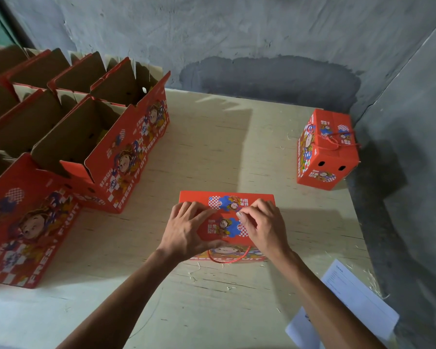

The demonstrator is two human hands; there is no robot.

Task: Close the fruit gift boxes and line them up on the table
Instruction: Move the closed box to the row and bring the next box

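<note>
Pressing down on the lid flaps, the left hand [186,229] lay with fingers spread flat across the near-left part of the box top, while the right hand [261,224] had its fingertips bunched at the seam between the two flaps; whether they pinched a cord or only pushed the card I could not tell. Under both hands sat the box being closed [227,197], near the middle front of the table [212,147], its flaps down and meeting. A red cord handle [228,258] looped loose against its near face.

By my reading the job was barely begun. One finished box [326,149] stood well apart at the far right corner by the wall [237,34], flaps shut and cord across its top. A block of open boxes [91,137] crowded the left side, flaps upright, still to be shut and lined up.

All were corrugated card, bright glossy red print outside with cartoon figures, plain brown inside, flap edges cut in notches. The tabletop looked like pale rough plywood, splintery, with shavings scattered. A white printed sheet [355,298] lay at the near right corner.
</note>
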